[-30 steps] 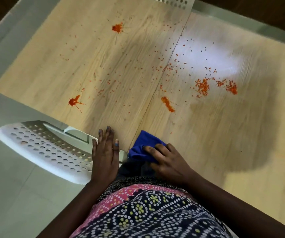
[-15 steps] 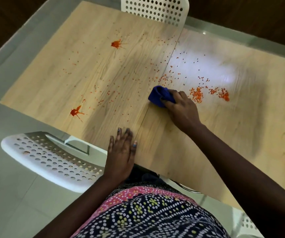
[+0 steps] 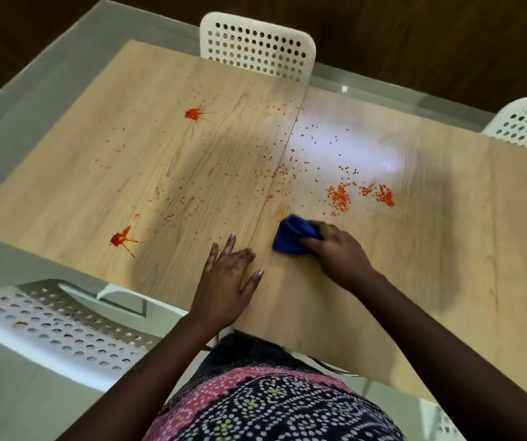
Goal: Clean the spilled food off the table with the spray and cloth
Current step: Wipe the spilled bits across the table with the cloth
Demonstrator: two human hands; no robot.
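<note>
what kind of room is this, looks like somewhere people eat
Probably a dining area, at home or in a small canteen: a long wood-grain table with white perforated chairs pulled up around it, and red food spills scattered across the top.

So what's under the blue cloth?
The wooden table lies under the blue cloth, which the right hand presses down. Any crumbs beneath it are covered.

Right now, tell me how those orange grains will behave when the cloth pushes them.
The grains look small, dry and loose, so they will likely scatter or roll ahead of the cloth rather than stick. Many already lie spread across the table, so some may skip off its edge. The red splats would probably smear instead.
</note>
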